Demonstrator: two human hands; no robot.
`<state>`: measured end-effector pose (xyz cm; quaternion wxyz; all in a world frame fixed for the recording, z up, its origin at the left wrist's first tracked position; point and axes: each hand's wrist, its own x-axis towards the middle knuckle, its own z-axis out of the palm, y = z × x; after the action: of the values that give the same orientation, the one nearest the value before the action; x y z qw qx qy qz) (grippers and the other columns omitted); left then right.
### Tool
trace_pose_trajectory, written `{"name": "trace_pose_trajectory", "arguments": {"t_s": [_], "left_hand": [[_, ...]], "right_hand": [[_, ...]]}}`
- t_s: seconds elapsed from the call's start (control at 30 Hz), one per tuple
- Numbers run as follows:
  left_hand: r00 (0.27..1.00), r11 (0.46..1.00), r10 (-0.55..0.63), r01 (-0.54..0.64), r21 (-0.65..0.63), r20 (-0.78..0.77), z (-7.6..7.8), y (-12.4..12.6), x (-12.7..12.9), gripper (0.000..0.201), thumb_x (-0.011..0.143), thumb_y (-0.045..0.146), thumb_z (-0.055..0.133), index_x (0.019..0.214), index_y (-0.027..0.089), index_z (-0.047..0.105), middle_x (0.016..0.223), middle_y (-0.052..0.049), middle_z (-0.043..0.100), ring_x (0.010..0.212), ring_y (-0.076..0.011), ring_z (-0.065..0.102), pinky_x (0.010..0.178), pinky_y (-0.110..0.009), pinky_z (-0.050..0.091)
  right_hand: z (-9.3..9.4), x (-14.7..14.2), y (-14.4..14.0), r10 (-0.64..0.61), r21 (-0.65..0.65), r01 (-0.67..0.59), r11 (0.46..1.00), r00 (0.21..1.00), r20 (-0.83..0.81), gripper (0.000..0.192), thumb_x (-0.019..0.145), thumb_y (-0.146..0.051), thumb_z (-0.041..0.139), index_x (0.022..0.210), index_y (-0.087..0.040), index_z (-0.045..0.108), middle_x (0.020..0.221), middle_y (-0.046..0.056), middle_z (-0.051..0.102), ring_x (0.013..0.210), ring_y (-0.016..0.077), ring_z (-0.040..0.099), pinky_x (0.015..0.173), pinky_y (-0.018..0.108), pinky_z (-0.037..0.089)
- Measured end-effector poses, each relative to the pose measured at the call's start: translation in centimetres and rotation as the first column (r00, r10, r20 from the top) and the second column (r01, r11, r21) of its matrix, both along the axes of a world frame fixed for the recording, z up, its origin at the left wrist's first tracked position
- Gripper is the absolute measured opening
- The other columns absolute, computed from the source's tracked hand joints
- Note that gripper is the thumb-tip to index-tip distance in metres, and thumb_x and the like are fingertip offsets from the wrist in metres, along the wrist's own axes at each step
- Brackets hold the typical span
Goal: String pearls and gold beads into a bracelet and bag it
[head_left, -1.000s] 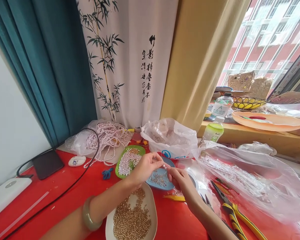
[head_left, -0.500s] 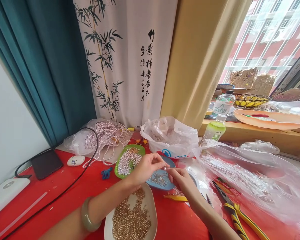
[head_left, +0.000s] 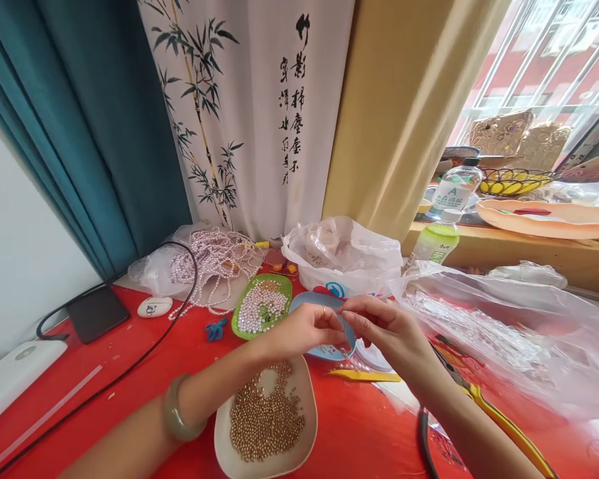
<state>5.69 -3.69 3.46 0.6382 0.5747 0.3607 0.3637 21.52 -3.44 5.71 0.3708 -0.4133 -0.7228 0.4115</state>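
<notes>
- Working over a red table (head_left: 130, 372); both hands meet above the blue dish (head_left: 305, 303), fingertips almost touching.
- Left hand (head_left: 304, 329): fingers curled in, thumb and forefinger pinched together; ring on one finger, pale green bangle (head_left: 176, 418) on the wrist. What sits in the pinch is too small to make out.
- Right hand (head_left: 392, 332): fingers pinched toward the left hand, likewise closed on something too fine to tell.
- Blue dish lies directly under the hands, mostly hidden; just left of it the green dish (head_left: 239, 326) full of small pearl beads (head_left: 262, 309).
- Cream dish (head_left: 307, 439) nearest the body, below the left wrist, with a heap of gold beads (head_left: 267, 416).
- Pearl strands (head_left: 214, 259) piled on clear plastic at the back left, near the curtain.
- White plastic bag (head_left: 344, 256) behind the blue dish; large clear plastic sheet (head_left: 504, 332) spread to the right.
- Yellow-handled pliers (head_left: 504, 426) lie under the right forearm, partly covered.
- Black cable (head_left: 144, 359) runs across the left of the table; dark phone (head_left: 97, 313) at the far left.
</notes>
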Motion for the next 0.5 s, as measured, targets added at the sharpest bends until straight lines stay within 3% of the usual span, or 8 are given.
{"name": "trace_pose_trajectory", "arguments": {"t_s": [0.17,0.3,0.5], "left_hand": [[0.996,0.996,-0.07,0.073,0.044,-0.053,-0.1,0.2,-0.2,0.015,0.069,0.027,0.063,0.067,0.013,0.06,0.069,-0.004,0.061,0.072,-0.0149,0.058,0.076,-0.032,0.042],[0.983,0.993,-0.045,0.064,0.102,-0.177,0.2,0.2,-0.5,0.011,0.068,0.024,0.064,0.072,0.014,0.06,0.07,-0.002,0.061,0.071,-0.0147,0.058,0.072,-0.03,0.044],[0.941,0.965,-0.106,0.176,0.196,-0.321,0.4,0.4,-1.2,0.009,0.071,0.021,0.06,0.076,0.015,0.064,0.077,-0.005,0.065,0.075,-0.0157,0.059,0.074,-0.029,0.044]], "right_hand": [[0.7,0.1,-0.5,0.036,-0.073,-0.044,0.996,0.993,-0.113,0.017,0.078,-0.032,0.053,0.077,-0.017,0.062,0.065,0.001,0.061,0.053,0.0095,0.054,0.052,0.021,0.045],[1.1,0.2,-0.8,0.024,-0.056,-0.038,0.998,0.974,-0.223,0.013,0.077,-0.031,0.055,0.075,-0.018,0.058,0.065,0.0,0.062,0.057,0.0104,0.058,0.053,0.021,0.048],[1.2,0.2,-0.8,-0.024,-0.016,0.021,1.0,0.974,-0.226,0.012,0.076,-0.03,0.056,0.077,-0.019,0.056,0.063,0.001,0.062,0.052,0.0109,0.057,0.049,0.023,0.048]]}}
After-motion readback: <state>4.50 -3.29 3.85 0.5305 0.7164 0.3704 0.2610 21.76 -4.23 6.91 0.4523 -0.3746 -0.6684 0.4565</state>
